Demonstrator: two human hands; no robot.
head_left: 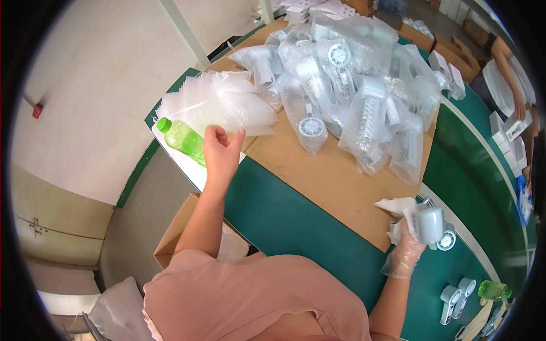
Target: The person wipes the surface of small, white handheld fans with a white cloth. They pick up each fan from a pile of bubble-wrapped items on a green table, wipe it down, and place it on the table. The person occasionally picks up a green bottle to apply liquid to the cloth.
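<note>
My left hand (222, 152) reaches to the near edge of a stack of clear bubble-wrap bags (219, 102), fingertips on the lowest sheet, and I cannot tell if it grips one. My right hand (405, 250), in a thin clear glove, holds a small white handheld fan (433, 227) together with a crumpled white cloth (397, 208) above the green table (296, 221). A green bottle (183, 138) lies just left of my left hand.
A big pile of fans wrapped in bubble bags (352, 85) covers the brown cardboard sheet (335, 182). Two more white fans (458, 298) and a second green bottle (493, 290) lie at the lower right. An open carton (176, 233) stands below the table. Another person's arm (512, 74) works at the far right.
</note>
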